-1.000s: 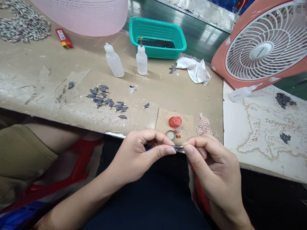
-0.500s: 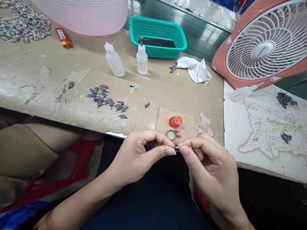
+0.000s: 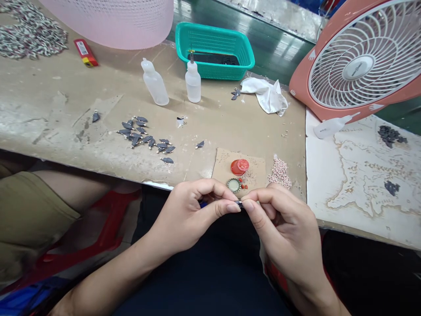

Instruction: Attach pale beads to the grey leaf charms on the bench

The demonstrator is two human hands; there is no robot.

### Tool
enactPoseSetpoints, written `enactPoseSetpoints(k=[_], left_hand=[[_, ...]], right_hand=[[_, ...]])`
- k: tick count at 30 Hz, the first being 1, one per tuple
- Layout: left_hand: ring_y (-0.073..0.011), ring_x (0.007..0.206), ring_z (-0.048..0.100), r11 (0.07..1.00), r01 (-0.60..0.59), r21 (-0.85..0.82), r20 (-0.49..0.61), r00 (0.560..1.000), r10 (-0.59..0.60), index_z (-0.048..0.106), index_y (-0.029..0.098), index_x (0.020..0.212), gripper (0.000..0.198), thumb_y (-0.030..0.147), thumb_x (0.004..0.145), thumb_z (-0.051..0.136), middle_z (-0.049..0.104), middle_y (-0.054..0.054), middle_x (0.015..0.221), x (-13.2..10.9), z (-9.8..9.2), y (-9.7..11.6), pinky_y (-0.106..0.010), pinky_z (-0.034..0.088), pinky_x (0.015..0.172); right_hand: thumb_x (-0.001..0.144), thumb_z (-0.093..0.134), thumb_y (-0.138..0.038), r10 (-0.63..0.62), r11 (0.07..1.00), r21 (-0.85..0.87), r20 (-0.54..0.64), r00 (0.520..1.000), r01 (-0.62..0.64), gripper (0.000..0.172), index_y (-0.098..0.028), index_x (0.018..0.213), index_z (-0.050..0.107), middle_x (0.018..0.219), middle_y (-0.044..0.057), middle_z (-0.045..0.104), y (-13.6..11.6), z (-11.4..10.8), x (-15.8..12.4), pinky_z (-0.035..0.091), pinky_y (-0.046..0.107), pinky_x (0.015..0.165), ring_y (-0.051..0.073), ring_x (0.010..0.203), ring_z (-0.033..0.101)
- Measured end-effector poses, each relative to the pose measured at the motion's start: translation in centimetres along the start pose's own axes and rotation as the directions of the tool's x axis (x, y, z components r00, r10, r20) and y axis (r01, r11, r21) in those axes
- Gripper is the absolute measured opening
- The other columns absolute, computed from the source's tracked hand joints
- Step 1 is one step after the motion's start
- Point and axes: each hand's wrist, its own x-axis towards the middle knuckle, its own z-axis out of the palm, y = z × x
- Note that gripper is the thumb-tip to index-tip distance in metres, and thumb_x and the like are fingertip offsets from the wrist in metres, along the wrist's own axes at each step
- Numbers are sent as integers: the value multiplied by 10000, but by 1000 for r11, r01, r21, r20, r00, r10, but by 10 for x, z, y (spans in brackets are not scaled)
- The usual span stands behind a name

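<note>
Between my two hands, at the table's front edge, is a small dark leaf-shaped piece (image 3: 239, 202), mostly covered by my fingertips. My left hand (image 3: 197, 213) pinches it between thumb and forefinger. The thumb and forefinger of my right hand (image 3: 284, 224) close on its other end. Just beyond the fingertips lie a bottle cap (image 3: 233, 185) and a red round cap (image 3: 239, 166) on a square of cardboard (image 3: 258, 163). To the right is a heap of tiny pinkish beads (image 3: 279, 173). Several similar dark leaf-shaped pieces (image 3: 138, 134) are scattered to the left.
Two plastic squeeze bottles (image 3: 155, 85) stand before a green basket (image 3: 215, 70) holding a black phone-like object. A white cloth (image 3: 265, 94) and a pink fan (image 3: 358, 68) are at the right. Another squeeze bottle (image 3: 330, 127) lies by the fan. Someone's knee (image 3: 82, 188) is at the left.
My right hand has shifted slightly left, its fingertips now covering more of the dark piece. My left hand keeps its pinch. The whole view has shifted a little.
</note>
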Motion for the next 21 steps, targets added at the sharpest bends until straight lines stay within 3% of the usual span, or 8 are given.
enactPoseSetpoints(k=[7, 10, 12, 14, 18, 21], left_hand=[[-93, 634, 618, 1000, 19, 11, 6, 1000, -19, 734, 183, 774, 65, 214, 829, 749, 730, 34, 702, 0, 1, -3, -171, 475, 604], [-108, 617, 630, 998, 58, 20, -9, 998, -57, 735, 176, 785, 87, 252, 825, 749, 727, 16, 689, 1, -2, -7, -184, 484, 587], [-106, 594, 623, 997, 73, 31, -33, 997, -72, 737, 174, 785, 103, 269, 821, 751, 717, 13, 670, 1, -5, -10, -178, 475, 561], [-99, 594, 622, 997, 71, 34, -55, 996, -69, 738, 176, 781, 98, 266, 814, 756, 715, 15, 674, 2, -7, -12, -166, 473, 557], [-104, 614, 643, 997, 69, 33, -57, 996, -67, 740, 178, 789, 90, 264, 808, 759, 732, 10, 699, 4, -7, -14, -163, 487, 573], [-116, 611, 649, 995, 82, 52, -45, 996, -79, 740, 175, 790, 114, 286, 813, 754, 734, 0, 697, 5, -5, -13, -175, 488, 563]], right_hand=[[908, 632, -212, 18, 1000, 16, -7, 1000, -18, 103, -235, 813, 663, 614, -72, 408, 1, 2, 0, 342, 228, 530, 76, 555, 420], [921, 624, -235, 69, 998, 19, -93, 993, -68, 92, -241, 835, 660, 634, -67, 406, 10, -4, -2, 359, 232, 546, 83, 570, 429], [924, 621, -243, 77, 994, -63, -171, 982, -89, 89, -232, 842, 654, 638, -63, 393, 22, -8, -4, 359, 238, 548, 91, 573, 425], [924, 617, -242, 21, 965, -255, -180, 983, -67, 101, -209, 835, 651, 637, -56, 408, 37, -11, -9, 356, 250, 552, 99, 574, 431], [944, 578, -250, -127, 734, -676, -44, 991, 64, 146, -179, 855, 669, 697, -8, 551, 62, -7, -17, 365, 294, 593, 138, 620, 502], [951, 561, -231, -202, 559, -817, 35, 979, 145, 191, -185, 799, 668, 656, -1, 541, 66, 0, -20, 345, 324, 597, 162, 609, 490]])
